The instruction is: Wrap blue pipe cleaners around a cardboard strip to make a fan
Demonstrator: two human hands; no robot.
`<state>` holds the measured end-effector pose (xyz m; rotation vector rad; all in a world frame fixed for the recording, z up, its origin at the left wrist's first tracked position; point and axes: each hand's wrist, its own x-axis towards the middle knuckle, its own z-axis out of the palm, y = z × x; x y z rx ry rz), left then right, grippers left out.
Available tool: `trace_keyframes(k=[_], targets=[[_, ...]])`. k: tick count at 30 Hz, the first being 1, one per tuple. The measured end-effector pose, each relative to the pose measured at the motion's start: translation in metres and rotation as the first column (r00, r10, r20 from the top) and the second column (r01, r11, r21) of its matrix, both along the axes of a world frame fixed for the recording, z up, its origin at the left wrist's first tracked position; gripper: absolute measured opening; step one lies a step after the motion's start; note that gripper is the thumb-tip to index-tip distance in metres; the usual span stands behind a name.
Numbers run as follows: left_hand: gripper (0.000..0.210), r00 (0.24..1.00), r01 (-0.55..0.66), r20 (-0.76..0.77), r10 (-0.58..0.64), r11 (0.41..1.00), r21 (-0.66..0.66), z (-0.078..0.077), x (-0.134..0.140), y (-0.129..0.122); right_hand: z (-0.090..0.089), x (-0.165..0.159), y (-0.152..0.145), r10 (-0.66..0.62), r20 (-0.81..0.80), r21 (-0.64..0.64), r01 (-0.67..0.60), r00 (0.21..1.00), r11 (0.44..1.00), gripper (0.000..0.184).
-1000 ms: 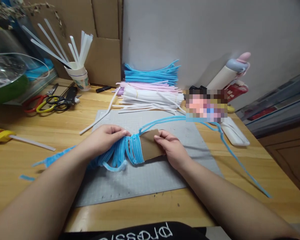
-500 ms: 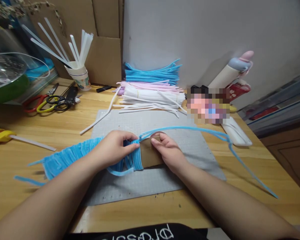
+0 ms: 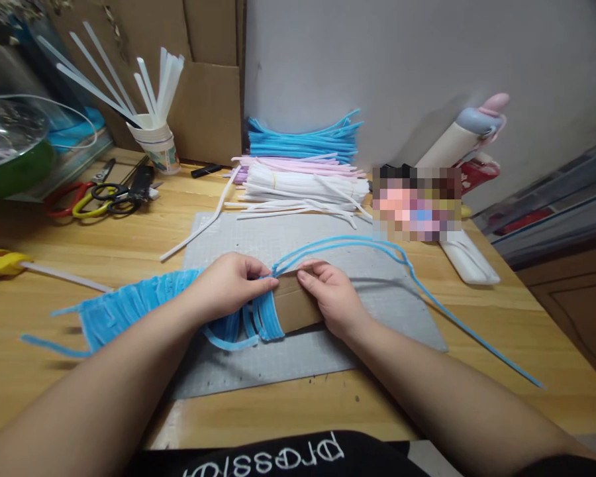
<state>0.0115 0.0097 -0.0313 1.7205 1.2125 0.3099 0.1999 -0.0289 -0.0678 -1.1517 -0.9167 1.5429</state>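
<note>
Wooden tabletop [image 3: 129,245] with a grey cutting mat [image 3: 298,361] at its centre, seen from the head camera I am monitoring. On the mat, the left hand [image 3: 228,285] has its fingertips pinched shut on the blue pipe-cleaner coils [image 3: 261,318] where they meet the edge of the cardboard strip [image 3: 293,308]; the right hand [image 3: 328,298] holds that strip, thumb and forefinger closed on its upper edge. The coils wrap the cardboard's left end, and the band already wound off it [image 3: 129,311] trails left under the left forearm onto the bare wood.

Compared with a second ago, the wound band has spread out flat to the left, the hands have drawn closer together at the cardboard's top edge, and the free tails of blue pipe cleaner [image 3: 427,291] have swung, now arcing from the pinch across the mat and down toward the right table edge. I read this as one more turn being seated against the stack (a judgement, not a thing seen).

Further out: bundles of blue, pink and white pipe cleaners [image 3: 302,172] lie against the wall behind the mat; a paper cup of white sticks [image 3: 156,149] stands before cardboard boxes [image 3: 203,99]; scissors [image 3: 94,199] lie left of it; a yellow glue gun [image 3: 0,262] sits at the far left edge.
</note>
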Motion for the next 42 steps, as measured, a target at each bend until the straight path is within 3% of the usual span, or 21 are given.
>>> trace_keyframes(k=[7, 10, 13, 17, 20, 25, 36, 42], targets=[[0.032, 0.998, -0.058, 0.016, 0.058, 0.998, -0.019, 0.005, -0.005, 0.003, 0.002, 0.012, 0.006, 0.009, -0.025, -0.025, -0.01, 1.0, 1.0, 0.028], [0.032, 0.974, -0.206, 0.083, 0.21, 0.977, -0.049, 0.004, -0.009, 0.007, 0.007, 0.017, 0.006, 0.052, -0.12, -0.042, -0.058, 0.991, 0.997, 0.028], [0.033, 0.891, -0.399, 0.217, 0.399, 0.916, -0.046, 0.002, -0.013, 0.011, 0.011, 0.012, 0.001, 0.093, -0.227, -0.097, -0.118, 0.969, 0.988, 0.028], [0.033, 0.828, -0.483, 0.321, 0.459, 0.876, -0.007, 0.006, -0.013, 0.009, 0.016, -0.007, -0.008, 0.191, -0.426, -0.264, -0.324, 0.884, 0.909, 0.027], [0.033, 0.821, -0.479, 0.352, 0.45, 0.878, -0.004, 0.01, -0.009, 0.004, 0.02, -0.015, -0.01, 0.12, -0.582, -0.348, -0.38, 0.804, 0.857, 0.034], [0.03, 0.827, -0.474, 0.353, 0.437, 0.88, 0.02, 0.013, -0.003, -0.002, 0.023, -0.011, -0.009, 0.08, -0.666, -0.405, -0.449, 0.742, 0.797, 0.039], [0.028, 0.816, -0.493, 0.372, 0.443, 0.869, 0.046, 0.012, 0.002, -0.004, 0.022, -0.01, -0.008, -0.018, -0.717, -0.417, -0.408, 0.697, 0.812, 0.033], [0.029, 0.802, -0.498, 0.39, 0.452, 0.867, 0.019, 0.01, 0.002, -0.004, 0.012, -0.011, -0.012, 0.055, -0.702, -0.277, -0.343, 0.71, 0.898, 0.02]])
